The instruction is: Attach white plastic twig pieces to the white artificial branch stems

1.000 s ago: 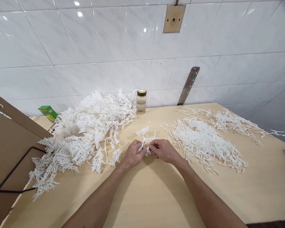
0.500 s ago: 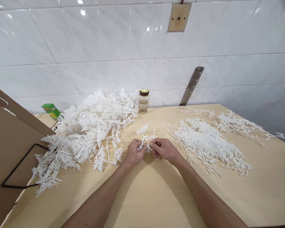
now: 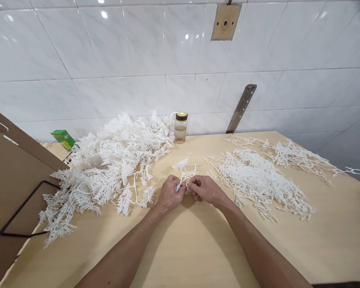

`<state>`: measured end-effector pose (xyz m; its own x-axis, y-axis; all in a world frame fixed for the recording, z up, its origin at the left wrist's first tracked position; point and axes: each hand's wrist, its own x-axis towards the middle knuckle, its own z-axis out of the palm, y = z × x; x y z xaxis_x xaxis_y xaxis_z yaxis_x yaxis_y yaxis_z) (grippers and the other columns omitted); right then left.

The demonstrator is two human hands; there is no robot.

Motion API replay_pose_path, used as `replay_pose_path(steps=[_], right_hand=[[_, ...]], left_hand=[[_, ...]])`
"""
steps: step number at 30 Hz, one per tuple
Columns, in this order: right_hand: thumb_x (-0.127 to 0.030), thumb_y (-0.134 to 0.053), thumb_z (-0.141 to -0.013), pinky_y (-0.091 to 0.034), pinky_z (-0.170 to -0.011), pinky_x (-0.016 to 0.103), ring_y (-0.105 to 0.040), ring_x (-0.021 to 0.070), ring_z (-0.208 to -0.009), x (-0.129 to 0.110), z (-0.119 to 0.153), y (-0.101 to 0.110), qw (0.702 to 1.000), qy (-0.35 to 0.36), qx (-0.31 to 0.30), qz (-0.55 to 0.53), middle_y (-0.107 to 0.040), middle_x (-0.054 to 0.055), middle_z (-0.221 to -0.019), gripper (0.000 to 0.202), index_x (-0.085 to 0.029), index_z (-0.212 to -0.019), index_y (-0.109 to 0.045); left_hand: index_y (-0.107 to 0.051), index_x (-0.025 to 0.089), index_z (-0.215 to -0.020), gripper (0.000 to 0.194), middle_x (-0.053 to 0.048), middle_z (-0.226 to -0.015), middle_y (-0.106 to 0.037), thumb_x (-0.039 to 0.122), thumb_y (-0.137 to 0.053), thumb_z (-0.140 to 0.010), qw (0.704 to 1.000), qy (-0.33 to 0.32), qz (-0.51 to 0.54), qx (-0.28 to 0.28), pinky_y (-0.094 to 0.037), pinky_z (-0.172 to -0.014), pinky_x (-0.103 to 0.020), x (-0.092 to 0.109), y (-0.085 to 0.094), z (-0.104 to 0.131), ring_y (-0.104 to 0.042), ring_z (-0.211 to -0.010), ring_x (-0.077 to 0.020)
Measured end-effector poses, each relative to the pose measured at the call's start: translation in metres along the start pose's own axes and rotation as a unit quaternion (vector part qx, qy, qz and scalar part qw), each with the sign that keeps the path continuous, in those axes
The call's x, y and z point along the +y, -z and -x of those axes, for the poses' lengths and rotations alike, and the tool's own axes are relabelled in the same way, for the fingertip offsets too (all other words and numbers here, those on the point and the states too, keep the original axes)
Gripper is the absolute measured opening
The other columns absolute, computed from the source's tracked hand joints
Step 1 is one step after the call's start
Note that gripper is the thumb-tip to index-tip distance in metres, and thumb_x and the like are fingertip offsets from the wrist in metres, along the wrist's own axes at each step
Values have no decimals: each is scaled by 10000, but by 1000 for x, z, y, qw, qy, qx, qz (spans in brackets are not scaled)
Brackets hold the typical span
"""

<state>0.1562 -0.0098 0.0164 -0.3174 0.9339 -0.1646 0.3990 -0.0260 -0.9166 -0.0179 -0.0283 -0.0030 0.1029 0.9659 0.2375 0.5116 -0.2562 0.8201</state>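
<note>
Seen from the head camera, with 12 o'clock toward the wall and the clock centred on the hands. Grips a small white branching sprig (image 3: 182, 174) low on its stem in left hand (image 3: 171, 194), with fingers closed around it. Pinches at the sprig's lower right side with right hand (image 3: 204, 189), with thumb and forefinger nearly together and the other fingers curled; cannot tell exactly which twig is caught there. Places the sprig between both hands, just above the pale wooden table (image 3: 192, 248), with its tips spreading toward 12.

Shows a large fluffy white pile (image 3: 108, 160) from 9 to 11 o'clock, near left hand at its closest tips. Shows a flatter white pile (image 3: 261, 176) from 2 to 4, apart from right hand, and looser bare-stemmed branches (image 3: 303, 158) beyond it, reaching the table's right edge near 3 and poking past it.

Stands a dark-lidded clear jar (image 3: 180, 132) at 12, upright, close to the back edge and beside the large pile. Leans a perforated metal strip (image 3: 242, 109) against the tiled wall (image 3: 144, 52) at 1, below a square plate (image 3: 225, 22). Sets a tilted green box (image 3: 63, 140) at 10, and a brown panel (image 3: 15, 176) with a black bent rod (image 3: 22, 204) at 9, crowding the left edge.

Leaves wood in view between the two piles and, most broadly, from 4 round to 7.
</note>
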Motion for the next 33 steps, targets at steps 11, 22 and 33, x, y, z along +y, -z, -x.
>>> replay_pose_path(steps=[11, 22, 33], right_hand=[[-159, -484, -813, -359, -629, 262, -556, 162, -687, -4, -6, -22, 931, 99, 148, 318, -642, 45, -741, 115, -194, -719, -540], [-180, -487, -819, -393, -612, 263, -591, 173, -657, -4, -9, -11, 925, 76, 217, 303, -645, 54, -695, 134, -194, -703, -553], [-400, -569, -809, -528, -642, 341, -625, 182, -559, 6, 2, 51, 940, 36, 302, 154, -678, 45, -705, 214, -205, -847, -647]], left_hand=[[-449, 197, -630, 180, -19, -782, -501, 187, -546, -781, 1000, 12, 3, 3, -434, -687, -283, -1, 0, -6, -518, -752, -153], [-507, 184, -642, 163, -17, -819, -509, 188, -546, -801, 998, 20, 63, 19, -429, -716, -278, 2, 5, -2, -523, -779, -151], [-557, 185, -640, 170, -21, -792, -563, 236, -570, -802, 993, 65, 54, 81, -445, -778, -304, 3, 2, -1, -560, -791, -161]])
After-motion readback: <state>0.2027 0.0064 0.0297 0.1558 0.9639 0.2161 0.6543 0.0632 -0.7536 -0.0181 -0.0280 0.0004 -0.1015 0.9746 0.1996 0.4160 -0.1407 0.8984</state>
